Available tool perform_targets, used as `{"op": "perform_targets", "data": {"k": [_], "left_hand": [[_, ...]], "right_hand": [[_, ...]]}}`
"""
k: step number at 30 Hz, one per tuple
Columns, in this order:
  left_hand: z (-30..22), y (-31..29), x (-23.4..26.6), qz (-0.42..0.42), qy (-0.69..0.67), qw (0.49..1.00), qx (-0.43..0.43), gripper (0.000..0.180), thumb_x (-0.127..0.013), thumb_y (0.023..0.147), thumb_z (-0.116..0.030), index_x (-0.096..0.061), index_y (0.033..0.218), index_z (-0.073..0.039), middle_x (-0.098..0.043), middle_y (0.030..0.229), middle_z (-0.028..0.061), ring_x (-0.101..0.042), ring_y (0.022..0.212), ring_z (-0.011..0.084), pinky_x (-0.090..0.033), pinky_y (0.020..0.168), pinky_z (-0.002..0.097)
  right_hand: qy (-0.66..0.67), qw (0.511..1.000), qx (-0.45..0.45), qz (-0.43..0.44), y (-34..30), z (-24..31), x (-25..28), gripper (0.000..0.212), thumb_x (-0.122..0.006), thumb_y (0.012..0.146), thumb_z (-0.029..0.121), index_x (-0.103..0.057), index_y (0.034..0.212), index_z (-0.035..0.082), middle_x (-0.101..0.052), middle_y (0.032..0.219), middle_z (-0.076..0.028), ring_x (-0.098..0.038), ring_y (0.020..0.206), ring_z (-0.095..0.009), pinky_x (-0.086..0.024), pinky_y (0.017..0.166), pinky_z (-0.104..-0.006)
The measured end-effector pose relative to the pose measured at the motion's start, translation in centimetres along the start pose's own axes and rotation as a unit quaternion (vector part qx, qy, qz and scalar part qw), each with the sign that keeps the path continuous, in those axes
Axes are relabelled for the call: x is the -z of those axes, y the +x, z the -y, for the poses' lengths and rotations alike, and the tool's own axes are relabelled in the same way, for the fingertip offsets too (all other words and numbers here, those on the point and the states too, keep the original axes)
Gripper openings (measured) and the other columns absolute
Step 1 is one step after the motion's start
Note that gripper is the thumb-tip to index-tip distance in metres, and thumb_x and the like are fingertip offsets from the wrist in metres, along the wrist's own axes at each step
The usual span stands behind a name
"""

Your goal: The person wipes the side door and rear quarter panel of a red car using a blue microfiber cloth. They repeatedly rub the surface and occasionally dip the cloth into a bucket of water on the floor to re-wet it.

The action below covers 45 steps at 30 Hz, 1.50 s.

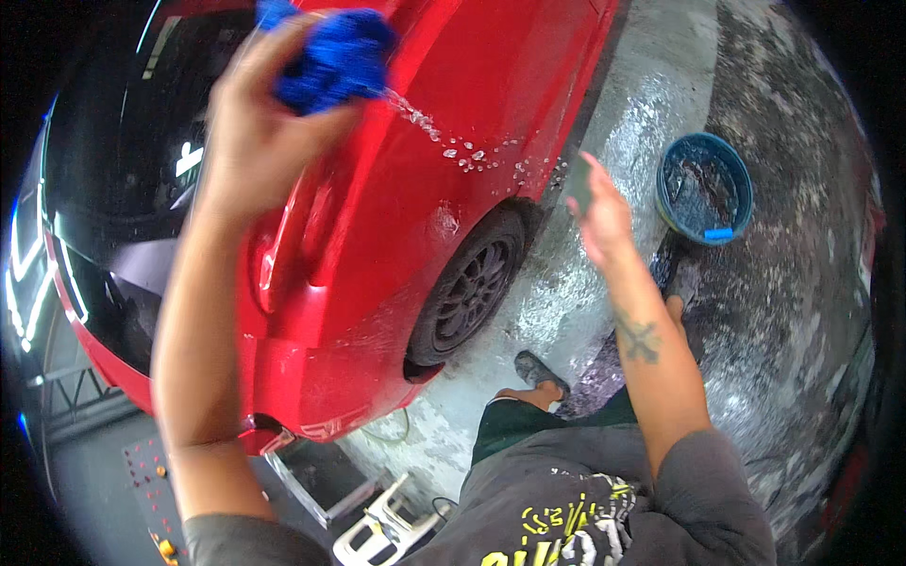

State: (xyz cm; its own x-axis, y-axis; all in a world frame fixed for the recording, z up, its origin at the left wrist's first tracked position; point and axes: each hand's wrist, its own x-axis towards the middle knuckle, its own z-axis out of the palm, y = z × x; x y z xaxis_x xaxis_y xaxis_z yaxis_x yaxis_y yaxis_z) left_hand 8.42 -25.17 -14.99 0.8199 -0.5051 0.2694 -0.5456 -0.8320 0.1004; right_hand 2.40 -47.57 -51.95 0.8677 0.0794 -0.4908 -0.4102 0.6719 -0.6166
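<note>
High on the left, my left hand (269, 127) is closed around a bunched blue cloth (338, 58) over the red car (377, 236). A trail of water drops (462, 156) runs through the air from the cloth toward my right hand. My right hand (606, 215), its forearm outstretched, grips a small flat dark grey-green piece (579, 186) between thumb and fingers. What kind of thing it is, I cannot tell. Wet patches shine on the car's red bodywork above the wheel (472, 283).
A round blue bucket (665, 184) of water stands on the wet floor to the right, with a light-blue piece (718, 234) at its near rim. My feet, one in a dark shoe (538, 370), are beside the car. A white plastic chair (377, 542) is at the lower left.
</note>
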Motion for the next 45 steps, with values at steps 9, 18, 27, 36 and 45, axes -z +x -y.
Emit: {"op": "perform_targets", "data": {"k": [9, 18, 27, 36, 45], "left_hand": [[8.0, -13.0, 10.3, 0.156, 0.306, 0.914, -0.217, 0.088, -0.091, 0.063, -0.009, -0.067, 0.143, -0.034, -0.05, 0.159, 0.0129, -0.053, 0.139, 0.0432, -0.047, 0.117, 0.0561], [9.9, -9.0, 6.6, 0.036, 0.271, 0.946, -0.174, 0.086, -0.09, 0.073, -0.016, -0.059, 0.152, -0.031, -0.05, 0.155, 0.0199, -0.055, 0.137, 0.0442, -0.047, 0.116, 0.0531], [9.5, -8.3, 5.4, 0.028, 0.264, 0.948, -0.173, 0.083, -0.088, 0.076, -0.019, -0.058, 0.152, -0.032, -0.053, 0.152, 0.02, -0.053, 0.139, 0.0434, -0.045, 0.117, 0.0541], [9.8, -8.0, 5.1, 0.014, 0.28, 0.94, -0.193, 0.082, -0.086, 0.077, -0.019, -0.058, 0.152, -0.031, -0.053, 0.152, 0.0182, -0.054, 0.138, 0.0423, -0.045, 0.117, 0.0528], [9.5, -7.2, 5.3, 0.002, 0.265, 0.945, -0.193, 0.085, -0.088, 0.074, -0.02, -0.058, 0.152, -0.033, -0.054, 0.151, 0.0167, -0.057, 0.136, 0.0401, -0.046, 0.115, 0.0537]], "right_hand": [[-0.288, 0.895, 0.339, 0.018, -12.2, -13.1, -22.3, 0.057, -0.041, 0.117, 0.033, -0.039, 0.164, 0.002, -0.031, 0.171, -0.03, -0.027, 0.161, -0.047, -0.024, 0.133, -0.0498], [-0.383, 0.854, 0.353, 0.016, -20.4, -19.9, -27.1, 0.068, -0.038, 0.116, 0.037, -0.015, 0.173, 0.006, -0.008, 0.179, -0.027, -0.009, 0.165, -0.047, -0.009, 0.132, -0.0626], [-0.357, 0.877, 0.315, 0.069, -24.8, -21.2, -27.9, 0.071, -0.037, 0.115, 0.036, -0.01, 0.173, 0.004, -0.004, 0.179, -0.028, -0.002, 0.165, -0.049, -0.004, 0.131, -0.066], [-0.329, 0.874, 0.353, -0.052, -10.2, -11.8, -27.9, 0.064, -0.029, 0.118, 0.037, -0.012, 0.174, 0.008, -0.006, 0.18, -0.022, -0.006, 0.167, -0.042, -0.01, 0.132, -0.062], [-0.309, 0.861, 0.394, -0.094, -7.0, -10.6, -27.6, 0.062, -0.032, 0.119, 0.038, -0.021, 0.172, 0.007, -0.012, 0.179, -0.024, -0.01, 0.166, -0.044, -0.015, 0.131, -0.0623]]}}
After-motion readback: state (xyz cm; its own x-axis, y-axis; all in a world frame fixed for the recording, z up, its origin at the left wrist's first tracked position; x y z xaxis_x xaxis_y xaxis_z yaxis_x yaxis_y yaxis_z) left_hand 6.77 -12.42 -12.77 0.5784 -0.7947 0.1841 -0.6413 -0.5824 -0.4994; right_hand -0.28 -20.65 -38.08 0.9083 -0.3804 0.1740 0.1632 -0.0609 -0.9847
